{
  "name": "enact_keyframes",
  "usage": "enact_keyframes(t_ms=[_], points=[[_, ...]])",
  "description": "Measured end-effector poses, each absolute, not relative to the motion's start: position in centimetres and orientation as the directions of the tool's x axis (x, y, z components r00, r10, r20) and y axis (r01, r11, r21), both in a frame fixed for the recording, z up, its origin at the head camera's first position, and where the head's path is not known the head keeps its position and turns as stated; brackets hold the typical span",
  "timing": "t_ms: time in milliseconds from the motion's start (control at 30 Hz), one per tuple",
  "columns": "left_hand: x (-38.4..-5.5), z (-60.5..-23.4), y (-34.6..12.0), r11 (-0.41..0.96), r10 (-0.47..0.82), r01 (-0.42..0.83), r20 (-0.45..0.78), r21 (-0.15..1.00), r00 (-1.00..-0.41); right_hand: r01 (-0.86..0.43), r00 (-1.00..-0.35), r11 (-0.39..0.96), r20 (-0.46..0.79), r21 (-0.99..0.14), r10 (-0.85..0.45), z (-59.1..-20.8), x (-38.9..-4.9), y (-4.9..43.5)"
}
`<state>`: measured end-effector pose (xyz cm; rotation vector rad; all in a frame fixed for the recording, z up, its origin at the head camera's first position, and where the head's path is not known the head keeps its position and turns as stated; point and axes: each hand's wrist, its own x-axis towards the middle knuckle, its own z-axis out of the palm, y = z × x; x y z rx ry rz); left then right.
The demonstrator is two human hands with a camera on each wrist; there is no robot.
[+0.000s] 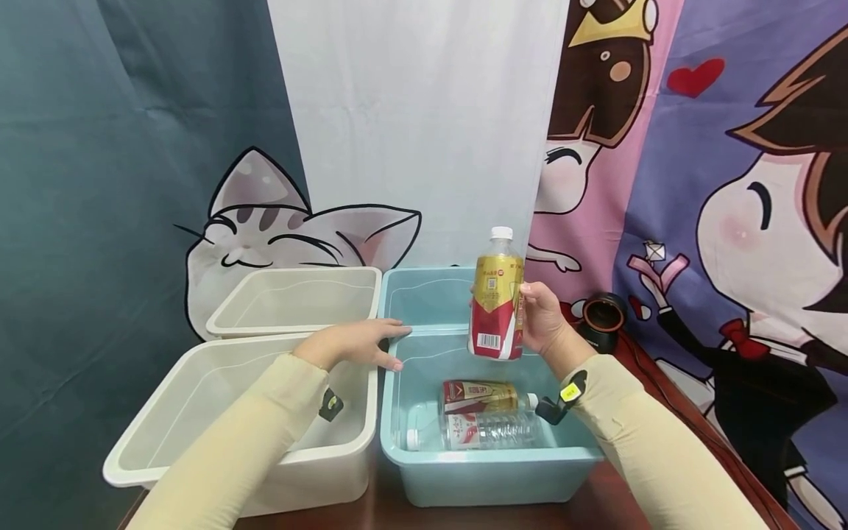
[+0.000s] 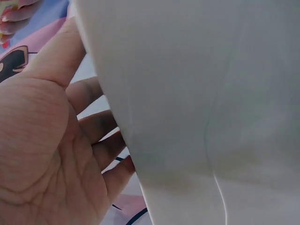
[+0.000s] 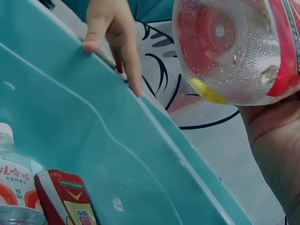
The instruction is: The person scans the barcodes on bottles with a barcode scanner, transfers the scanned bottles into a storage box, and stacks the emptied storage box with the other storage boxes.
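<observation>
My right hand grips a plastic bottle with a gold and red label and a white cap. It is held upright above the front blue bin; its clear base shows in the right wrist view. Inside that bin lie a second gold and red bottle and a clear water bottle, side by side with caps facing opposite ways. My left hand reaches over the adjoining bin rims, its fingers extended and fingertips right at the blue bin's left edge.
A front white bin stands left of the blue one. Behind them are a rear white bin and a rear blue bin. A dark round object sits at the right, before the cartoon-printed curtain.
</observation>
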<state>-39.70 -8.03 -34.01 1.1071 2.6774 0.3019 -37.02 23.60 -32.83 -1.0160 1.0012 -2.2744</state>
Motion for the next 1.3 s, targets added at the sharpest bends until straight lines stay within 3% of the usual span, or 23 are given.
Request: enact_keyframes(t_ms=[300,467,633,767,833,967,1133,1300], points=[[-39.6,-33.9,-8.4,0.705,0.702,0.653,-0.141,0.276,-0.698,-0.044,-0.673,-0.633,0.491,-0.773,-0.553,-30.0,-36.9,24.8],[-39.6,-33.9,-8.6,0.725,0.682,0.638,-0.148,0.259,-0.716,-0.102,-0.745,-0.662,0.498,-0.742,-0.443,-28.3,-37.5,27.1],[-39.5,-33.9,-8.3,0.731,0.676,0.630,-0.152,0.260,-0.721,-0.232,-0.834,-0.632,0.486,-0.739,-0.263,-27.5,-38.8,30.4],[-39.4,-33.9,-8.2,0.739,0.667,0.622,-0.150,0.260,-0.730,-0.357,-0.888,-0.562,0.458,-0.746,-0.044,-27.4,-39.7,32.7],[-39.5,-34.0,-8.2,0.742,0.663,0.619,-0.148,0.258,-0.734,-0.397,-0.905,-0.494,0.420,-0.773,0.071,-27.4,-40.0,33.7],[-39.7,-34.2,-8.2,0.735,0.671,0.626,-0.143,0.262,-0.728,-0.390,-0.901,-0.215,0.324,-0.895,0.287,-27.7,-40.0,35.6],[-39.6,-34.1,-8.1,0.729,0.678,0.633,-0.148,0.261,-0.720,-0.205,-0.806,0.198,0.280,-0.959,0.521,-28.9,-40.3,37.7],[-39.6,-34.1,-8.2,0.738,0.669,0.621,-0.160,0.264,-0.726,0.024,-0.742,0.382,0.240,-0.924,0.625,-30.9,-40.8,39.2]])
